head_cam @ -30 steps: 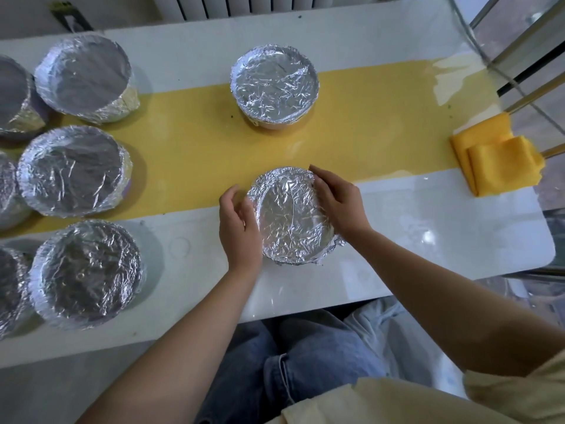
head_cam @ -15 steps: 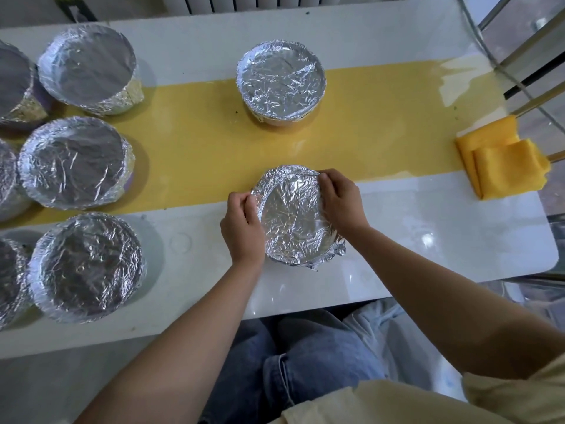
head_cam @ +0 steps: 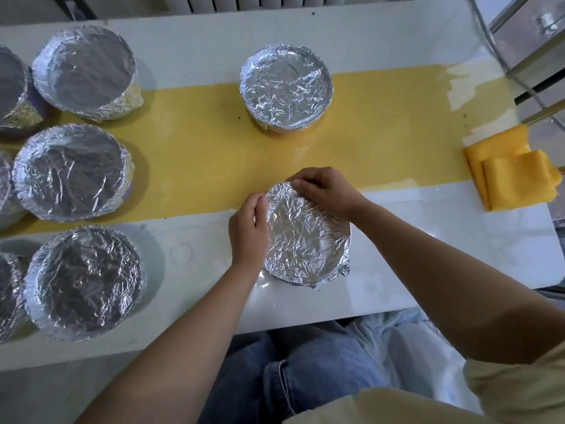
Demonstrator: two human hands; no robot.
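Foil bowl [head_cam: 307, 240] near the cloth [head_cam: 513, 175] (yellow): your left hand [head_cam: 248, 229] and right hand [head_cam: 327, 188] pinch its far rim.

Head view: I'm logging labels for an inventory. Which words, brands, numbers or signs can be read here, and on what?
None: no text can be read. The foil-covered dish that the left hand and right hand pinch, the other foil-covered dishes, the yellow cloth and the table show no print.
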